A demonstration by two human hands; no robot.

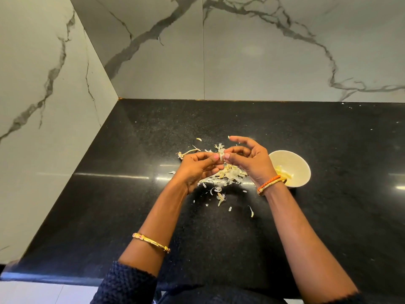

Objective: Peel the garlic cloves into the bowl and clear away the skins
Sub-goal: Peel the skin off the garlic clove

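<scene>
Both hands met above the middle of the black tabletop (306, 132). The left hand (197, 166) and the right hand (249, 159) each pinched one small pale garlic clove (221, 155) between thumb and fingertips, so both grips were closed on it, with the right hand's outer fingers spread loose above. The clove was held in the air, over the heap of skins (228, 174) lying directly under the hands. The white bowl (293, 161) stood just beside the right wrist, towards the right edge of the tabletop, with a few pale peeled cloves (282, 172) in its bottom.

The likeliest slip was the clove itself: it was small and only fingertips held it, so a hard pull on the skin could have popped it out, and it would have dropped into the heap, where its colour would hide it. The right wrist, with its orange bangle (270, 184), sat very near the bowl's rim; a sideways jerk might have knocked the bowl or tipped it. Loose flakes (221, 198) already lay scattered towards the near edge, and a sweep of either forearm could have pushed them off the tabletop, making the clearing harder. Light skin could also have drifted into the bowl.
</scene>
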